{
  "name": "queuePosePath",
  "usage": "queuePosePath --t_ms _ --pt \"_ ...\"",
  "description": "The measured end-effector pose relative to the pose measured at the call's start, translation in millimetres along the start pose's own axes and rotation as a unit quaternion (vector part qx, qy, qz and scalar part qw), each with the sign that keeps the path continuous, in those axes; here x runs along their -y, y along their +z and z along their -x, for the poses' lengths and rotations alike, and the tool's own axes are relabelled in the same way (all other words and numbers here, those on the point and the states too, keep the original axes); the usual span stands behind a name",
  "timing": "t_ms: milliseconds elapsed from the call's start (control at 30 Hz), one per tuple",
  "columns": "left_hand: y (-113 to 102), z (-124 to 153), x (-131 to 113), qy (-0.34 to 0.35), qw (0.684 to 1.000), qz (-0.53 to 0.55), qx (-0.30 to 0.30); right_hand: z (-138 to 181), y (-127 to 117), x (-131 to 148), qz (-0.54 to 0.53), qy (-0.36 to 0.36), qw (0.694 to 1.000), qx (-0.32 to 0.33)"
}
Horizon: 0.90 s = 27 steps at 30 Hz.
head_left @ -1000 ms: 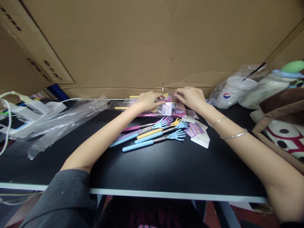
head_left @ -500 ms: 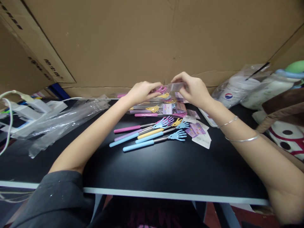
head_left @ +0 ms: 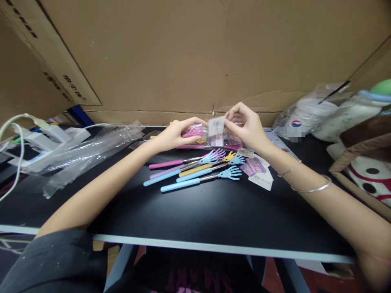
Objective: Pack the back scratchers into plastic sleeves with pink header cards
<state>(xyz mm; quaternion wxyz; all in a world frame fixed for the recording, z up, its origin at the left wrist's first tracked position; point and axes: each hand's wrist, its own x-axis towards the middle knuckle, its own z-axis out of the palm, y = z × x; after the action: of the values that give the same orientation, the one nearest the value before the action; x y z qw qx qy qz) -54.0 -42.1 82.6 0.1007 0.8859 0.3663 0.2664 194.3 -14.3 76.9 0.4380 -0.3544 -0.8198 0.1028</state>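
My left hand is closed round a clear-bagged back scratcher whose pink claw shows through the plastic. Beside it, my right hand pinches the edge of a small white card at the bag's end. Whether the card is fully out of the bag, I cannot tell. Below my hands lie several unwrapped back scratchers, among them a light blue one in front and a pink one behind. More bagged ones lie behind, partly hidden. Printed purple cards and white cards are heaped by the claws.
Empty clear bags lie at left next to a white power strip with plugs and cables. On the right stand a bagged white cup and a pale bottle. A cardboard wall closes off the back of the black table.
My hands have come slightly lower and nearer, with the bag. The white card now shows plainly between them in my right fingers, where clear plastic was stretched before.
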Motion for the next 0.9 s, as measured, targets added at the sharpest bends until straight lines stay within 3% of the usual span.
queuePosePath --t_ms 200,633,767,900 --pt "9 1 3 0.05 0.998 0.006 0.035 14 3 2 0.038 -0.002 0.999 -0.012" --pt "12 2 6 0.043 0.998 0.028 0.042 17 0 -2 0.052 -0.024 0.997 0.046" --pt "7 1 7 0.008 0.999 0.016 0.035 12 -21 -6 0.005 -0.009 0.995 0.101" --pt "2 1 14 -0.015 0.999 -0.01 0.031 7 -65 -12 -0.042 0.031 0.988 0.149"
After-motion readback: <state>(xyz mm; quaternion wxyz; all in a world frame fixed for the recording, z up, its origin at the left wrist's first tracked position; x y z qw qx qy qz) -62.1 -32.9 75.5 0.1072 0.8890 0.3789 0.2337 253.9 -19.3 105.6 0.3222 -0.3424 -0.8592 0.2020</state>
